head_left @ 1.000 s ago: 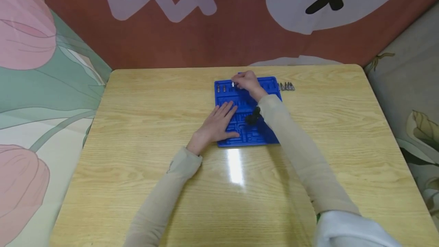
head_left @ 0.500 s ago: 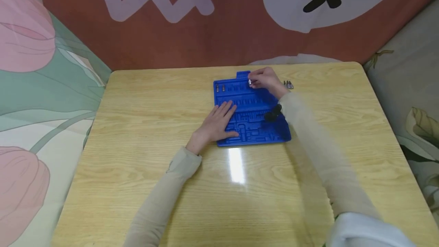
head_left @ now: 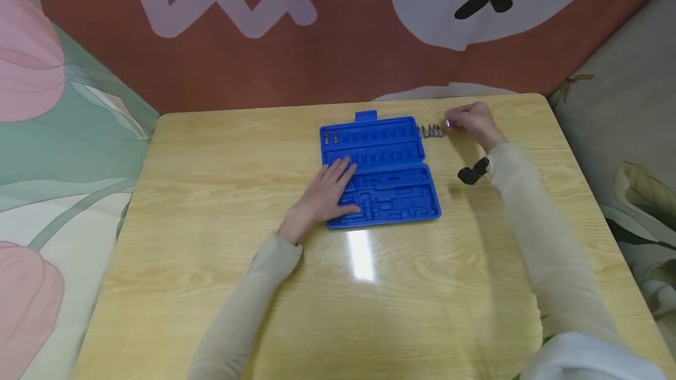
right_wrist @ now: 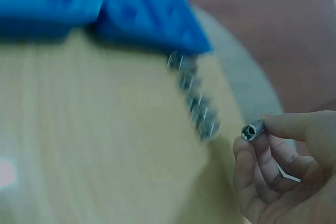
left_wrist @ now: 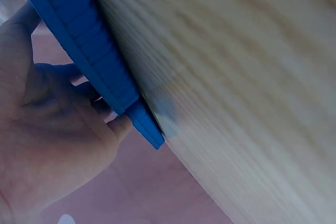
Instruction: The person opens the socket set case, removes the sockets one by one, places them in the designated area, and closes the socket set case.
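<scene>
Socket [right_wrist: 253,130]: short metal cylinder, hollow end showing; raised near the table's far edge, toward the far right corner. Pinched between thumb and fingertips of the right hand [head_left: 473,122].

Row of sockets [head_left: 431,131]: small, shiny, side by side on the table, between the held socket and the case; exact count blurred.

Case [head_left: 396,207]: blue moulded plastic, hinged, lying open near the far edge; recesses of varied shape, tab on its far side. Two metal pieces [head_left: 330,138] sit in its far left corner.

Left hand [head_left: 323,193]: fingers spread, resting over the case's left side and hiding part of the recesses.

Change: one second ago the right hand was above the case's far half; now it is past the row's right end. Left hand in the same spot on the case.

Table [head_left: 200,192]: pale wood grain, glossy, rounded far corners.

Backdrop [head_left: 348,69]: reddish-brown printed cloth behind the far edge.
</scene>
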`<act>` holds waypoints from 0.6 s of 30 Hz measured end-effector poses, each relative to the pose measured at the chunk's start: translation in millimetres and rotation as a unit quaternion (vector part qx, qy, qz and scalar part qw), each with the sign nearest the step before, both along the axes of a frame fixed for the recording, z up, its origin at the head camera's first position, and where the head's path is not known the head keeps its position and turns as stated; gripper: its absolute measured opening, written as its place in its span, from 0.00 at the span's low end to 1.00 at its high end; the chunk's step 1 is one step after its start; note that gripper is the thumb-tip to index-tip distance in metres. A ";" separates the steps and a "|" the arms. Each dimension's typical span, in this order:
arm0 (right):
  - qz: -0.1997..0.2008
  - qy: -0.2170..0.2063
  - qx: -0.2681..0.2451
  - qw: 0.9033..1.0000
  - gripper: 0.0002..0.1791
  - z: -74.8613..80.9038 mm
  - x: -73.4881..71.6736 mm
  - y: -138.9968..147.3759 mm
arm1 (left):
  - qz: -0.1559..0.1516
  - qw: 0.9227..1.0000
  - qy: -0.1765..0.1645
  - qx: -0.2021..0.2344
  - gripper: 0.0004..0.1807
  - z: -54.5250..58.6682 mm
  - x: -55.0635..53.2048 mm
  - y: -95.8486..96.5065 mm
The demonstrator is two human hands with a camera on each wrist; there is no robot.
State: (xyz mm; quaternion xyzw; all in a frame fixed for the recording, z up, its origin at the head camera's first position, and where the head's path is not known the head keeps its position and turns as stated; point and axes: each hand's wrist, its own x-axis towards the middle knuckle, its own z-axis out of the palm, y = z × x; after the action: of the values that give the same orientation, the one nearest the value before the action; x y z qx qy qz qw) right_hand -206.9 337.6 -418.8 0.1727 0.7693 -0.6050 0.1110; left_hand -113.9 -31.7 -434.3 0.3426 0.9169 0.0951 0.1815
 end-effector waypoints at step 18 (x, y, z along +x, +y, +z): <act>0.001 0.027 0.168 0.985 0.17 -19.3 4.9 -3.7 | 0.001 1.000 -0.007 -0.021 0.54 3.9 0.6 2.8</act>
State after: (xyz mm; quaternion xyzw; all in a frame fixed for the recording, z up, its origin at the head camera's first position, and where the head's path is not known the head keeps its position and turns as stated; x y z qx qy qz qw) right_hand -202.0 334.0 -438.1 0.1717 0.8629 -0.4714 0.0602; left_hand -113.2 -29.0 -430.4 0.3372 0.9177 0.0788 0.1947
